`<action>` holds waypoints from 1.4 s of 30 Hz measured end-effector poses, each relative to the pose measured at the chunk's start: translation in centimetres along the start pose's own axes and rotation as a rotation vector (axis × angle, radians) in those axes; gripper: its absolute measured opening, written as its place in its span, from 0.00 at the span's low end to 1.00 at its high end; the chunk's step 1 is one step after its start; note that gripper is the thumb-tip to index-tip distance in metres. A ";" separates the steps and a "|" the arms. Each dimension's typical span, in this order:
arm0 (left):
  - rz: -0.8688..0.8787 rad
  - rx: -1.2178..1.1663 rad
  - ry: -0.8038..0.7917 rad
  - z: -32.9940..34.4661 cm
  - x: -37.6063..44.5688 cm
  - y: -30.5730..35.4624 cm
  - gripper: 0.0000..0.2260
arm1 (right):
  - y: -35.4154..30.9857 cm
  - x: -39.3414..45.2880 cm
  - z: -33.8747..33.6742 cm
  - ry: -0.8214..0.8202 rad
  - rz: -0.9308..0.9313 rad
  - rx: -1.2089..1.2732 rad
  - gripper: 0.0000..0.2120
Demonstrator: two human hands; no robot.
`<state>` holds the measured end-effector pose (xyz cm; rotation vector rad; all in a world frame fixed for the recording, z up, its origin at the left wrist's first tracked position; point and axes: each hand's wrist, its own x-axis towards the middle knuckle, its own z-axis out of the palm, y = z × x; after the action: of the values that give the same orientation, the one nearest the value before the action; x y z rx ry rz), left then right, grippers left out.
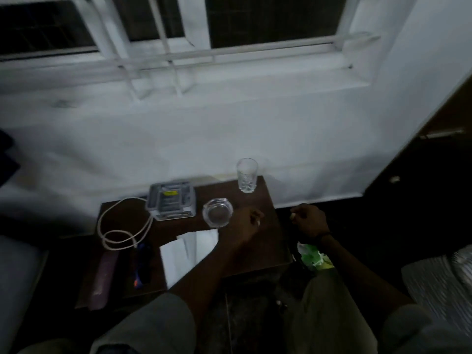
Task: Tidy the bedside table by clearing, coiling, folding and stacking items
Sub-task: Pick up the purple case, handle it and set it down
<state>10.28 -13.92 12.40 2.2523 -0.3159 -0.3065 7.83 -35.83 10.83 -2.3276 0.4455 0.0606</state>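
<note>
Hands [245,223], box's yellow label [170,193] unreadable

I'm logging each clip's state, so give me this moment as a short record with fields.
surface: dark wooden bedside table
back right corner: upright empty glass
centre: glass ashtray, beside a grey box
left: loosely looped white cable
front: white paper
left hand: curled, over the table by the ashtray; grip unclear
right hand: curled, off the table's right edge; small pale thing at fingertips, blurred

Left hand [246,222], right hand [310,221]: curled.
</note>
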 end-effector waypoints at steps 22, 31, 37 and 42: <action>-0.233 0.026 0.392 -17.7 -13.7 -13.3 0.11 | -19.4 -7.2 15.7 -0.351 -0.307 0.050 0.08; -0.455 0.150 0.553 -21.0 -17.7 -18.8 0.06 | -23.2 -11.0 23.3 -0.468 -0.388 0.021 0.06; -0.591 0.244 0.567 -21.8 -19.8 -20.5 0.15 | -25.9 -13.9 27.6 -0.545 -0.430 -0.071 0.08; -0.791 0.271 0.393 -20.6 -19.9 -21.6 0.26 | -27.0 -15.4 30.8 -0.631 -0.455 -0.158 0.10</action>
<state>0.93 20.67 11.18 2.5496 0.8022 -0.2191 5.15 7.81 9.74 -2.3455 -0.4127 0.6033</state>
